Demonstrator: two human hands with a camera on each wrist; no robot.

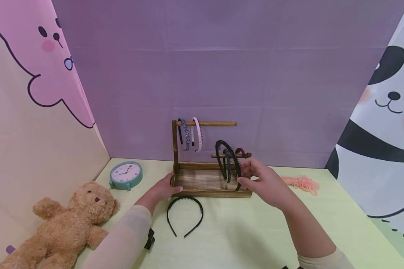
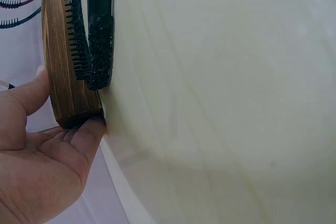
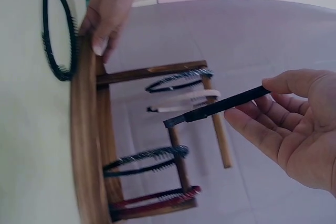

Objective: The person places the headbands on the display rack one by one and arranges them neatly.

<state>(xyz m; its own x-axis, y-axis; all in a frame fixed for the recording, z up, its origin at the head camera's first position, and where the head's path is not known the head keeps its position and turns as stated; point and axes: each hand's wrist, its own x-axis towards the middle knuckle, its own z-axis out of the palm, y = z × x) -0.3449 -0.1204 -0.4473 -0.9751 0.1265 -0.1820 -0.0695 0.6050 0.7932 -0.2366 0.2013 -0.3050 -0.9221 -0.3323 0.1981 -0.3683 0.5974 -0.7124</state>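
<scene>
A wooden headband stand [image 1: 208, 194] with a tray base and two bars stands near the back of the table. My left hand [image 1: 163, 186] grips its left end, thumb at the front edge. Between thumb and fingers, my right hand [image 3: 310, 124] pinches a black headband [image 3: 226, 106] by one end, close to the lower bar. A glittery blue headband [image 1: 186, 134] and a pale pink one [image 1: 199, 136] hang on the upper bar. The lower bar carries a dark blue headband [image 3: 152, 156] and a dark red one [image 3: 157, 198]. Another black headband [image 1: 185, 198] lies in front of the tray.
To the left stands a teal clock [image 1: 126, 175], with a brown teddy bear [image 1: 74, 220] nearer the front. A bundle of peach yarn [image 1: 302, 184] lies behind my right forearm. A purple cloth backdrop [image 1: 222, 82] rises behind the table.
</scene>
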